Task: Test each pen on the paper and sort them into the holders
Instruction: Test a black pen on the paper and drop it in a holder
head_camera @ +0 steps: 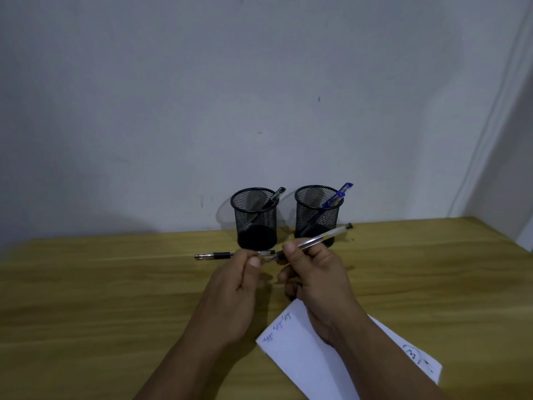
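Above the wooden desk (115, 284), right-hand fingers (291, 251) pinch a clear pen (326, 234), seemingly.

A plain office or study corner: a wooden desk (115, 284) against a bare white wall (202, 96), two mesh holders (255, 217) (pens inside) and scribbled paper (302, 356).

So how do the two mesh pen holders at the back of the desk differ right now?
The left holder contains a clear pen with a black cap; the right holder contains blue-capped pens, apparently two. The pen held in the right hand crosses in front of the right holder's base, while the left holder is unobstructed. Both are black mesh cylinders standing upright on the wooden desk by the wall.
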`<state>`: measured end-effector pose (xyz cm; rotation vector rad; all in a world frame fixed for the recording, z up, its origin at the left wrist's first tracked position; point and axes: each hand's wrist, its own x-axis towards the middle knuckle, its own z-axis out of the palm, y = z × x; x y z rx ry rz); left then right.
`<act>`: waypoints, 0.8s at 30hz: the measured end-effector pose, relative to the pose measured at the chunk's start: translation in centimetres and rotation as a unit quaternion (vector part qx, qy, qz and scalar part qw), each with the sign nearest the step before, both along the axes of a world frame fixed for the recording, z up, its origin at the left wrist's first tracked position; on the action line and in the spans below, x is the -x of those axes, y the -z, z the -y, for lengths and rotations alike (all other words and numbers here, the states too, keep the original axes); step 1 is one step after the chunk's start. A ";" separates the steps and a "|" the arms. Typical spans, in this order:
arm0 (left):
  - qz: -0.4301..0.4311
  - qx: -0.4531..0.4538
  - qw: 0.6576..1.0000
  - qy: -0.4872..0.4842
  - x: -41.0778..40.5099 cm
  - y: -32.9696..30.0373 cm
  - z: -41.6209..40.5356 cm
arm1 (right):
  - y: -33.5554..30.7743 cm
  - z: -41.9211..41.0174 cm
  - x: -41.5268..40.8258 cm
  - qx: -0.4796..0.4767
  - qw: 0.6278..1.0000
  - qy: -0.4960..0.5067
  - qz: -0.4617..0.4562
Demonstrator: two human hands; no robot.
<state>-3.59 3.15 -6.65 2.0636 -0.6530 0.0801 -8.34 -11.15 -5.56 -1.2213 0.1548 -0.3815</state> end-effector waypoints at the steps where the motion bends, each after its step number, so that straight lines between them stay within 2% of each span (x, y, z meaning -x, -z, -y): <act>1: 0.002 -0.012 1.000 -0.013 -0.4 0.2 -0.3 | -0.1 0.3 0.0 0.000 1.000 0.016 0.003; 7: 0.033 -0.107 0.987 -0.113 -1.4 1.0 -0.1 | -0.4 1.1 0.3 0.014 0.998 0.053 0.010; 18: 0.084 -0.152 0.968 -0.181 -1.6 1.2 0.1 | -0.5 1.2 0.3 0.029 0.998 0.060 0.017; 24: 0.081 -0.170 0.964 -0.189 -1.7 1.4 0.3 | -0.4 1.3 0.3 0.029 0.998 0.061 0.012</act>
